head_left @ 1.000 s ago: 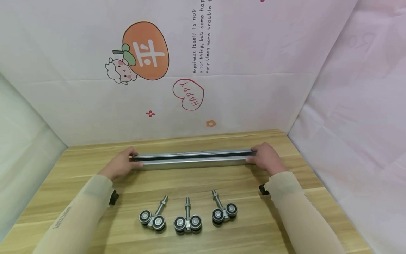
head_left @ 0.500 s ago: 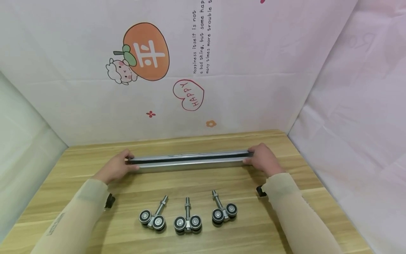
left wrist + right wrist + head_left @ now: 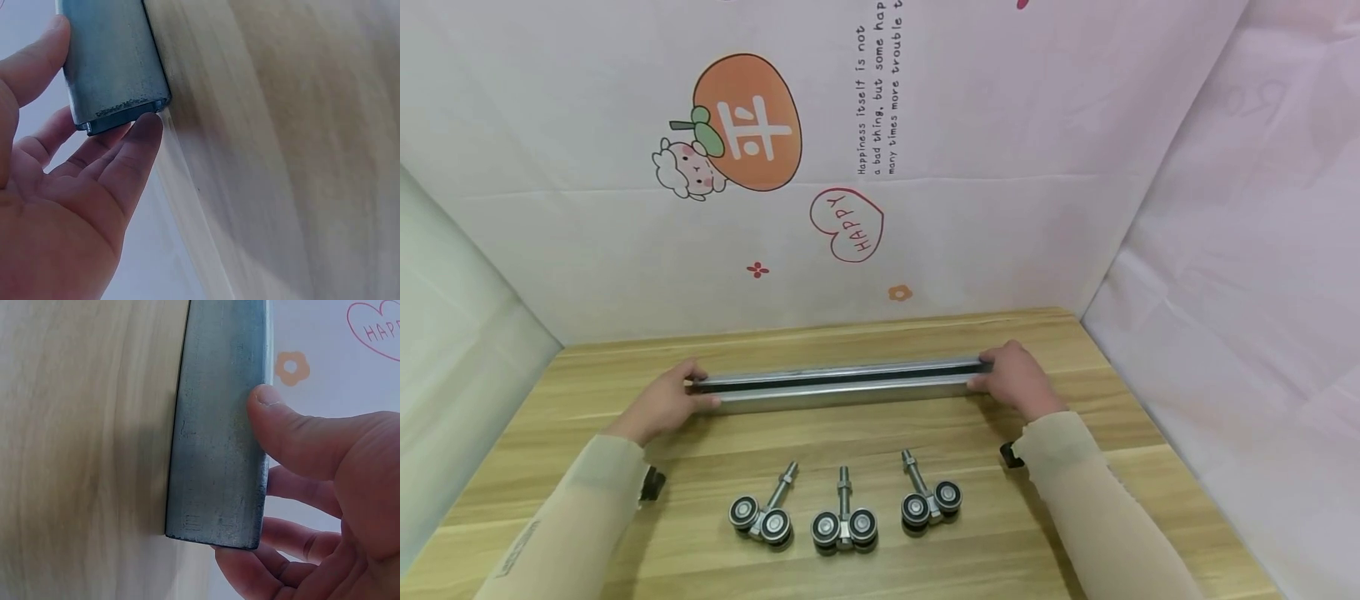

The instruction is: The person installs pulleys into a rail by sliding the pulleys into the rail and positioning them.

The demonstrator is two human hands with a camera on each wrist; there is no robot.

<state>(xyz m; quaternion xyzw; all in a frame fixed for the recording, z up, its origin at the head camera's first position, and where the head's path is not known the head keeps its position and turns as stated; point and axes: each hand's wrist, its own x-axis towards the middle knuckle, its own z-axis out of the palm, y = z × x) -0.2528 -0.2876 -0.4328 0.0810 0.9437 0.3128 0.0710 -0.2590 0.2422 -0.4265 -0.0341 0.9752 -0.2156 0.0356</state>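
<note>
A silvery metal channel rail (image 3: 842, 395) lies crosswise on the wooden table, its dark slot facing up. My left hand (image 3: 661, 402) holds its left end. In the left wrist view the thumb is on the rail's side face and a fingertip touches the end edge. At the opposite end my right hand (image 3: 1018, 382) grips the rail, thumb at the near side's upper edge; other fingers are partly hidden behind it. Nearer the person lie a left roller trolley (image 3: 762, 518), a middle roller trolley (image 3: 844, 528) and a right roller trolley (image 3: 931, 505), each with a threaded bolt.
White cloth (image 3: 1000, 208) with printed cartoons and lettering hangs behind the table's back edge. Cloth walls also stand on the left and right. Bare wood-grain tabletop (image 3: 880, 437) shows between the rail and the trolleys.
Both hands have shifted the rail to the left, its left end also coming slightly toward the person. The trolleys stay where they were.
</note>
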